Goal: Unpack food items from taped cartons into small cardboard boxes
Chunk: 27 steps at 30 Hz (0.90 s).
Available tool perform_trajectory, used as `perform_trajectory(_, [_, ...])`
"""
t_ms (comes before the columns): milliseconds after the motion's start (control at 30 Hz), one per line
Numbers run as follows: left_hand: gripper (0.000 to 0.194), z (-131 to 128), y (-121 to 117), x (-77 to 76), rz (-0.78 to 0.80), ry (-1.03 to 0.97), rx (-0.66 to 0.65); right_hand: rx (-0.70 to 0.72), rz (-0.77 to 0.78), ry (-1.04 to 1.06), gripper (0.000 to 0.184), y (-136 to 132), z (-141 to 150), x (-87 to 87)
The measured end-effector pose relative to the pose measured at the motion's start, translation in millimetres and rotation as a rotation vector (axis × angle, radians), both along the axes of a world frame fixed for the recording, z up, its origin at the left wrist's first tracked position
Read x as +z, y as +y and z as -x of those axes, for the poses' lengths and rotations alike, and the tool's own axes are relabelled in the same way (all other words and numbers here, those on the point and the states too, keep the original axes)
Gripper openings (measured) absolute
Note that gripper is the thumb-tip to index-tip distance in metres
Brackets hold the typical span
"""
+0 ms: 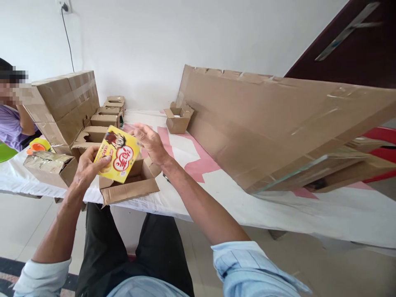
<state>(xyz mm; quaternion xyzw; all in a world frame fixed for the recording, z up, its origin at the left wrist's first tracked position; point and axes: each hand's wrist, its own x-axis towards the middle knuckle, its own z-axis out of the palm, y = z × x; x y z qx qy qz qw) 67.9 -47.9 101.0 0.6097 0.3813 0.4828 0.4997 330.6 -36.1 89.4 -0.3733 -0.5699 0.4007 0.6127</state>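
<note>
A flat yellow printed box [116, 154] is held tilted above an open cardboard carton [131, 192]. My left hand [88, 165] grips its left side, with the thumb across the printed front. At the upper right corner of the yellow box is my right hand [151, 142], its fingers bent around that edge and partly hidden. Below both hands, the carton sits at the table's near edge with its flaps spread.
Stacked taped cartons [66, 99] and a row of open cartons [105, 119] stand left. A tape dispenser [39, 145] lies behind a closed carton [51, 167]. A small open carton [178, 118] stands beside a large cardboard sheet [262, 123]. Another person [15, 123] sits far left.
</note>
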Motion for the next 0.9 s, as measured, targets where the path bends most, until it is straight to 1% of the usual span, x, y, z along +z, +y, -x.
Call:
perform_trajectory(33, [0.072,-2.2,2.8,-6.5,0.0,-0.11,0.067,-0.036,0.0,0.011,0.091,-2.3,1.4,-4.4])
perform_trajectory(67, [0.071,-4.4,5.2,-12.8,-0.004,-0.208,0.114,-0.04,0.019,0.018,0.092,-6.1,4.6,-10.4])
perform_trajectory(133, [0.067,-9.4,6.7,-23.1,-0.018,-0.349,0.154,0.048,0.1,0.025,0.096,-17.1,16.3,-25.7])
perform_trajectory(200, [0.066,-14.5,3.5,-29.6,-0.01,-0.405,0.145,0.176,0.177,0.029,0.094,-29.2,32.0,-41.2])
perform_trajectory(233, [0.066,-16.4,0.9,-31.5,0.008,-0.407,0.128,0.2,0.2,0.048,0.088,-34.3,39.3,-47.5])
perform_trajectory(300, [0.069,-16.7,-3.6,-32.7,0.034,-0.387,0.094,0.189,0.224,0.095,0.076,-40.6,48.8,-54.9])
perform_trajectory(367, [0.072,-10.6,-4.0,-31.3,0.022,-0.369,0.097,0.156,0.231,0.114,0.07,-41.1,49.0,-56.0])
perform_trajectory(433, [0.072,0.7,0.3,-28.3,-0.014,-0.364,0.141,0.153,0.226,0.096,0.071,-36.5,42.2,-53.6])
perform_trajectory(500, [0.07,13.1,6.5,-25.9,-0.024,-0.333,0.172,0.145,0.207,0.092,0.076,-28.7,33.9,-51.4])
perform_trajectory(600, [0.069,23.0,11.4,-27.9,0.06,-0.201,0.138,0.046,0.177,0.135,0.086,-16.5,28.3,-51.8])
perform_trajectory(700, [0.069,18.6,9.2,-37.6,0.148,-0.127,0.089,-0.05,0.135,0.143,0.092,-11.7,33.3,-55.3])
perform_trajectory(800, [0.072,9.2,6.1,-48.8,0.142,-0.164,0.101,-0.026,0.076,0.061,0.089,-16.3,41.2,-57.7])
perform_trajectory(900, [0.076,5.8,6.2,-54.2,0.059,-0.143,0.108,0.018,0.094,0.005,0.09,-21.8,44.3,-56.1])
